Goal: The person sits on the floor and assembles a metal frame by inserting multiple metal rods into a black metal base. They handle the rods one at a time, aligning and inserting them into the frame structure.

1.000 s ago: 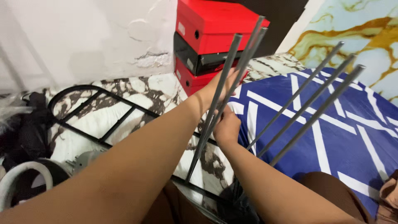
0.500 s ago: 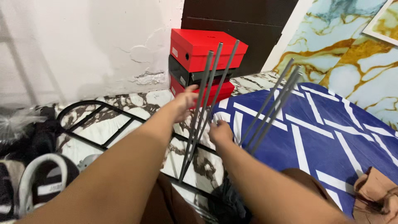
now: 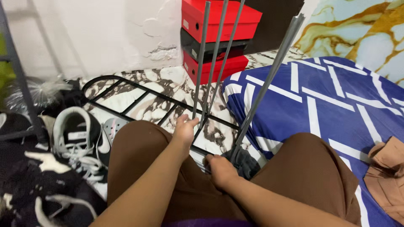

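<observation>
The left hand (image 3: 185, 128) is closed around three thin grey metal rods (image 3: 214, 63) standing upright over the marble floor (image 3: 147, 90), while the right hand (image 3: 221, 170) grips another, tilted rod (image 3: 269, 80) beside the blue bed (image 3: 320, 105).

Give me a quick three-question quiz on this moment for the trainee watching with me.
1. True or false: the left hand grips the lower ends of the grey metal rods standing upright.
2. The stacked boxes by the wall are: A) all red, B) red, black, red, C) all black.
3. What lies flat on the marble floor behind the rods?

Key
1. True; the right hand is at the foot of the separate leaning rod.
2. B.
3. A black metal frame with crossbars.
</observation>
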